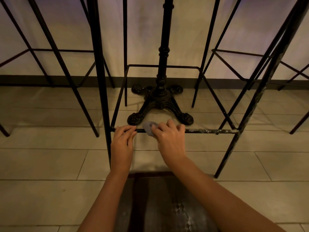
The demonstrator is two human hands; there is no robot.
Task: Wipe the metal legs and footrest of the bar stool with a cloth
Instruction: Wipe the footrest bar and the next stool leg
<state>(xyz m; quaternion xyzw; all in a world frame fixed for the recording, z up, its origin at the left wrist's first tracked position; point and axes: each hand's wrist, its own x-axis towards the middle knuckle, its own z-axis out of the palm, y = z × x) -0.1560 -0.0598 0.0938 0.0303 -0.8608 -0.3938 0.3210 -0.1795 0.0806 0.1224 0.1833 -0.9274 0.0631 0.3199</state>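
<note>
Fingers of my right hand (168, 136) gripped the cloth (149, 128) on the footrest (209, 131); left hand (122, 139) curled round it; one table base (159, 104) stood at 12 o'clock.

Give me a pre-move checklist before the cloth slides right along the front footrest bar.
1. Right hand grips small grey cloth: ok.
2. Cloth touches black metal front footrest bar: ok.
3. Left hand steadies the bar's left end: ok.
4. Bar to the right free of obstacles: ok.
5. Bar to the right clean: not ok, whitish specks show.
6. Front right stool leg clean: not ok, speckled too.
</note>
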